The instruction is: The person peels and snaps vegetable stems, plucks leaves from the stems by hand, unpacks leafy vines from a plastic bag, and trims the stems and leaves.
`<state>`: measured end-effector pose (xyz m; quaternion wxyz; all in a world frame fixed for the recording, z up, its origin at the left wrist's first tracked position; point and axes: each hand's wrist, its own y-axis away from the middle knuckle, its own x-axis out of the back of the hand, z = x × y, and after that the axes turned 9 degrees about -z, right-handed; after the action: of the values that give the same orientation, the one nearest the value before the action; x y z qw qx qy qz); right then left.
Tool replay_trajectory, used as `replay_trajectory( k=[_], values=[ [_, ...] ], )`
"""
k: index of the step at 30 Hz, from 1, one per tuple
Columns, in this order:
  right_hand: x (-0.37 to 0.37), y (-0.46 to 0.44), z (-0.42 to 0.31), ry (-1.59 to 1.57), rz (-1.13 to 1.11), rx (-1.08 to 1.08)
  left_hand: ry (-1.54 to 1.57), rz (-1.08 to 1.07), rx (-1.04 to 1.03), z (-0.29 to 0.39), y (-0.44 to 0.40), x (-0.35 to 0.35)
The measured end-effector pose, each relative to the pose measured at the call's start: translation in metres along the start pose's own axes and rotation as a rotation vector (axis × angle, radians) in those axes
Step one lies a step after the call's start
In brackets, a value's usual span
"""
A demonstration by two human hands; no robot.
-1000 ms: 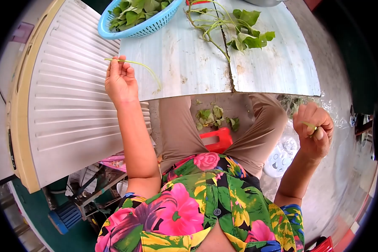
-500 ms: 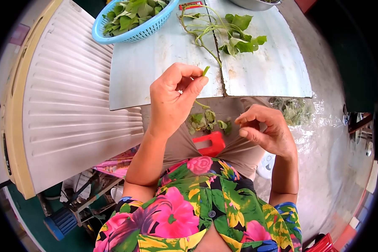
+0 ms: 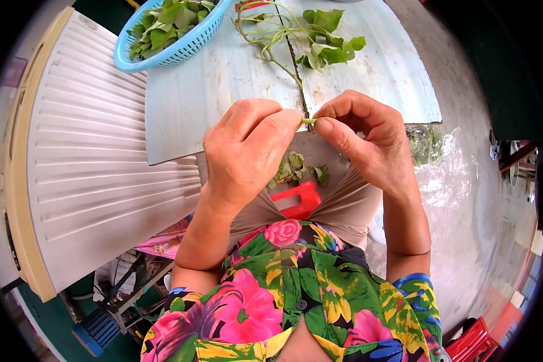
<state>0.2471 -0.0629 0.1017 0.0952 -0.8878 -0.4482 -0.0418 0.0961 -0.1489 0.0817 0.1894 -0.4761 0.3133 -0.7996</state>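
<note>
No legible text, brand, number or sign. Paper [image 3: 124,266] at lower left: print too small to read. Red object [image 3: 253,5] on bench [image 3: 181,102]: markings unreadable.

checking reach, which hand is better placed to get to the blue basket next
Left, probably: the left hand, though pinching a green stem, is nearer the blue basket than the right hand.

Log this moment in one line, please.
Left hand: pinching green stem | right hand: at stem's end | blue basket: holding leaves | leafy vine: lying on table
</note>
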Motion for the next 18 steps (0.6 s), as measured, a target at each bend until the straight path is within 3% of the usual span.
replay_trajectory(
  k=[6, 12, 15, 17, 18],
  values=[
    [0.003, 0.001, 0.007, -0.179, -0.055, -0.047, 0.058, 0.004, 0.034, 0.000, 0.000, -0.002],
    [0.004, 0.001, 0.014, -0.622, -0.184, -0.139, 0.259, -0.030, 0.099, 0.001, 0.003, 0.000],
    [-0.002, 0.002, 0.014, -0.830, -0.221, -0.203, 0.460, -0.081, 0.193, 0.006, 0.007, -0.002],
    [-0.004, 0.002, 0.014, -0.874, -0.198, -0.233, 0.961, -0.057, 0.398, 0.007, 0.010, -0.002],
    [-0.004, 0.003, 0.015, -0.875, -0.198, -0.232, 0.961, -0.058, 0.397, 0.006, 0.010, -0.002]
  ],
)
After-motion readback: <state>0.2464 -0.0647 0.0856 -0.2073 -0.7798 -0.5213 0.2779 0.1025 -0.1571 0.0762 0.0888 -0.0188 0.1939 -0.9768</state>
